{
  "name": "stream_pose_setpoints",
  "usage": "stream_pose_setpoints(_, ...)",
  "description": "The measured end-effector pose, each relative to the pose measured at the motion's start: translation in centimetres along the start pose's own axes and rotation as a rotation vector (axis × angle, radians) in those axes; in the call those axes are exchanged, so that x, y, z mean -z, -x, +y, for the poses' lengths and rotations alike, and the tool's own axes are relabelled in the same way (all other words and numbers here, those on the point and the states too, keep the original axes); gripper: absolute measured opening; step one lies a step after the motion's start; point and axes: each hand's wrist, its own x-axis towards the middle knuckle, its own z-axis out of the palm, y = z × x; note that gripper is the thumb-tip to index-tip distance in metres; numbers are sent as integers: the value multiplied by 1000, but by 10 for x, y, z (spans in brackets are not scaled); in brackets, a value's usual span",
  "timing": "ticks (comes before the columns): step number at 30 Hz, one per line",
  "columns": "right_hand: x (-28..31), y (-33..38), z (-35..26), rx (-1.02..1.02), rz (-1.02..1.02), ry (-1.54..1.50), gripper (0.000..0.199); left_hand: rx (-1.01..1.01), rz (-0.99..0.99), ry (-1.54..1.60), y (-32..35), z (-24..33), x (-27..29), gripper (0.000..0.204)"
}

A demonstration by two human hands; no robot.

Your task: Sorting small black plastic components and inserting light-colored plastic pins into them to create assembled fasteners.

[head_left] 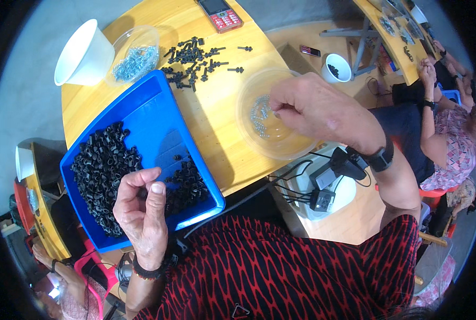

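Observation:
My left hand [142, 216] is over the near part of a blue tray [195, 124], its fingers curled and the thumb close to the forefinger. Whatever lies inside that curl is hidden. Small black plastic clips [102, 170] are heaped in the tray, with a smaller pile beside my left fingertips. Above a clear round bowl [243, 130], my right hand [320, 106] is pinched with its fingertips pointing down and left. A tiny dark spot shows at the pinch, too small to name. Small silvery metal pieces [260, 114] lie in that bowl.
Behind the tray are a white tub [86, 53], a clear bowl of silvery parts [136, 63] and scattered black pin-like pieces [192, 60]. A red keypad phone [219, 15] lies at the table's far edge. Cables and adapters [323, 184] sit at right; other people work on both sides.

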Motion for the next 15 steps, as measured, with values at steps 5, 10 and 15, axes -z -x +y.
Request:
stream_pose_setpoints(5, 5, -2, -5, 21, -45, 22, 13, -88, 25, -66, 3, -1, -3, 17)
stream_pose_setpoints(10, -15, -1, 5, 59, -46, 60, 14, -50, -4, -56, 4, -2, 1, 17)
stream_pose_setpoints(15, -28, 1, -5, 65, -54, 77, 14, -22, -57, -32, 4, -5, 2, 18)
